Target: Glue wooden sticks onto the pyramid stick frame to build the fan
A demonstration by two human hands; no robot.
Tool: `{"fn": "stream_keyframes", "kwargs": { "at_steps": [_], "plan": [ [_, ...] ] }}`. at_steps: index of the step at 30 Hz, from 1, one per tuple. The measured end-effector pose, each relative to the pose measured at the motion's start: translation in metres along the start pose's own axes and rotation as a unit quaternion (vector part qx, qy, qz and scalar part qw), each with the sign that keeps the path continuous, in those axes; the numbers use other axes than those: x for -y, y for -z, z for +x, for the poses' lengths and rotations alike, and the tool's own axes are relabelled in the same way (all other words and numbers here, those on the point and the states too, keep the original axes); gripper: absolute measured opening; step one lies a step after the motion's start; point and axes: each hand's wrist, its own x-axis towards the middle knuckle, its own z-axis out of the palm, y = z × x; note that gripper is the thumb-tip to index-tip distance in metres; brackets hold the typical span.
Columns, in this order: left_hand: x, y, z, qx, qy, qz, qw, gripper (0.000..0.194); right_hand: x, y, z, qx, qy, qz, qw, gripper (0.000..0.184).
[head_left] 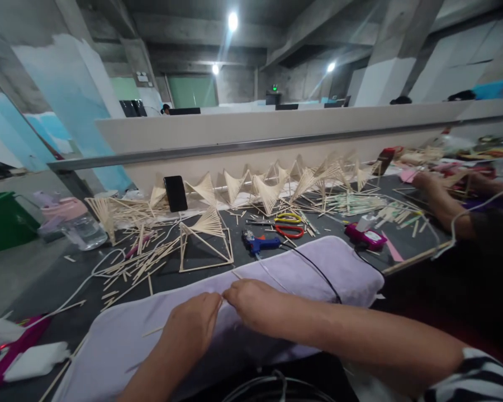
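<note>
My left hand (pixel 195 324) is closed in a pinch over the lilac cushion (pixel 339 262). A thin wooden stick (pixel 153 331) sticks out to its left and seems to run through the fingers. My right hand (pixel 251 301) is pinched too, its fingertips meeting the left ones at the stick's end. Just behind the right knuckles shows a short bit of another stick (pixel 237 274). Beyond the cushion lie a blue glue gun (pixel 265 243), red-handled scissors (pixel 289 231) and a yellow-handled tool (pixel 288 218). A stick frame with a fanned top (pixel 206 240) stands to their left.
Loose sticks (pixel 140 268) litter the dark table. Several twisted stick models (pixel 268 190) line the partition. A black phone (pixel 175 194), a water bottle (pixel 81 223), white cables and a pink device (pixel 365 237) surround the cushion. Another person's hand (pixel 430 190) is at the right.
</note>
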Motion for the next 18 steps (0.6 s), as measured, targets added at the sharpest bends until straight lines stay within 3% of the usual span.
{"fn": "stream_keyframes", "kwargs": {
  "at_steps": [6, 10, 13, 16, 18],
  "plan": [
    [-0.006, 0.0, -0.001, 0.007, 0.029, 0.017, 0.999, 0.027, -0.006, -0.003, 0.001, 0.015, -0.036, -0.013, 0.999, 0.021],
    [-0.012, -0.011, 0.003, 0.011, 0.054, 0.029, 0.998, 0.026, 0.007, -0.008, 0.0, 0.0, -0.078, -0.02, 0.997, 0.02],
    [-0.007, -0.007, 0.01, 0.008, 0.084, 0.014, 0.996, 0.024, 0.02, -0.011, -0.005, 0.013, -0.071, -0.024, 0.997, 0.023],
    [0.007, 0.017, 0.014, -0.056, 0.072, -0.146, 0.985, 0.025, 0.024, -0.006, -0.014, 0.094, 0.042, 0.034, 0.994, 0.021],
    [0.018, 0.04, 0.015, -0.099, 0.048, -0.356, 0.928, 0.023, 0.022, 0.004, -0.018, 0.127, 0.074, 0.119, 0.982, 0.022]
  ]
}}
